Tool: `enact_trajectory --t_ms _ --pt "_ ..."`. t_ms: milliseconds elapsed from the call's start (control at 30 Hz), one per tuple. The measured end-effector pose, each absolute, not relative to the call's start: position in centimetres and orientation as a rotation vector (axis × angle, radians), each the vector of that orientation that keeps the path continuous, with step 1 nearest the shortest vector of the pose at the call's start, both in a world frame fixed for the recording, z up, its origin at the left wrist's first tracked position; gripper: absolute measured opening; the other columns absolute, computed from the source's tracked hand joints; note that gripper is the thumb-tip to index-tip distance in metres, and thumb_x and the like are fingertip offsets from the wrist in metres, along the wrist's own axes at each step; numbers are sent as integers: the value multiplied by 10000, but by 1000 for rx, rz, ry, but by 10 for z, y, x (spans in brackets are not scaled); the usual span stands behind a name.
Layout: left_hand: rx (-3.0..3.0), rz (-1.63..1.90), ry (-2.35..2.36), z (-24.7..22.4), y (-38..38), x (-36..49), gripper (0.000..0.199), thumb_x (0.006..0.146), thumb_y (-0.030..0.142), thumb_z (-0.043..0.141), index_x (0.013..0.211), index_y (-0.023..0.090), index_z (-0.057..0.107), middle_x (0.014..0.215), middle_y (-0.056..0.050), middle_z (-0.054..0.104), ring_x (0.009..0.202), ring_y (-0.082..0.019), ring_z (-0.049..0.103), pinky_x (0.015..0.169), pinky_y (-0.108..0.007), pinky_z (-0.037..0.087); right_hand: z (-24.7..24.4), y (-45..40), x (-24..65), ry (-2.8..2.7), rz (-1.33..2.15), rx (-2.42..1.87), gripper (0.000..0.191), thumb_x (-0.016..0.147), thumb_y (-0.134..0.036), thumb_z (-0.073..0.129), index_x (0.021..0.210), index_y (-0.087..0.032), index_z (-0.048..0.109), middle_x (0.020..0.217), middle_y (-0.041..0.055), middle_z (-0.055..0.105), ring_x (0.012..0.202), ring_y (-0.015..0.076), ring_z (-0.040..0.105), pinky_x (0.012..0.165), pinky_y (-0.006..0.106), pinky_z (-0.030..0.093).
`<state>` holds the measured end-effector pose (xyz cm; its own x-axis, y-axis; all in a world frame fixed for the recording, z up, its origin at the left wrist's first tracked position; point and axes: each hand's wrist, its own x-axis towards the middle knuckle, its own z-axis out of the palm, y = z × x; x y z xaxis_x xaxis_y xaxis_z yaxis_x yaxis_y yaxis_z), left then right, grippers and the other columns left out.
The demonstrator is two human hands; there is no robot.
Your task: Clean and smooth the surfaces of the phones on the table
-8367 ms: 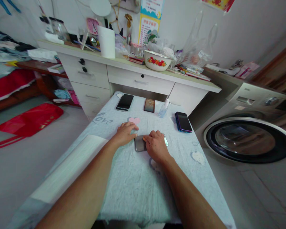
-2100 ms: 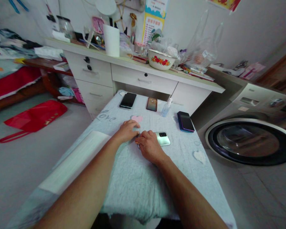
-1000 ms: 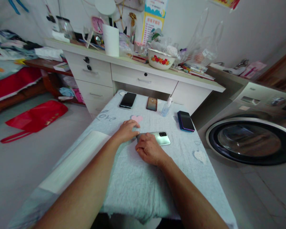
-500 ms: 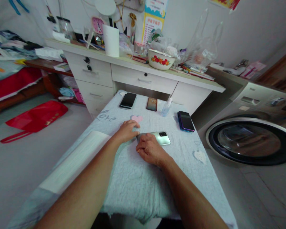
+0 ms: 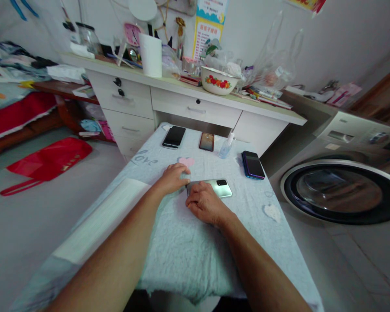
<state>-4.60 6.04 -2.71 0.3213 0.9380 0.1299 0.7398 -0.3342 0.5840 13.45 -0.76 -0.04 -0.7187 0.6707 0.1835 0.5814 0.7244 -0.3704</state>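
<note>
A pale silver-green smartphone lies back up on the cloth, its dark camera block at the right end. My right hand rests over its left half with the fingers bunched together. What those fingertips pinch, if anything, is hidden under the hand. My left hand reaches the phone's left end with the thumb tip; its fingers are curved and apart from the thumb. A white strip, perhaps paper, lies beside my left forearm.
On the cloth-covered table are a dark phone, a brown phone, a clear spray bottle and stacked phones. Behind stands a cluttered white desk; at right, a washing machine. A red bag lies on the floor.
</note>
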Motion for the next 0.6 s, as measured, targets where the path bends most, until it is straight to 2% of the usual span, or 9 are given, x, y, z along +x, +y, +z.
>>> enact_trajectory --t_ms 600 --pt "2165 648 1480 -26 60 -46 255 722 300 593 961 230 647 1140 -34 615 1173 -260 495 1048 -412 354 -1 -8 135 -2608 432 -981 193 777 -148 530 724 -197 709 758 26 548 777 171 447 780 329 311"
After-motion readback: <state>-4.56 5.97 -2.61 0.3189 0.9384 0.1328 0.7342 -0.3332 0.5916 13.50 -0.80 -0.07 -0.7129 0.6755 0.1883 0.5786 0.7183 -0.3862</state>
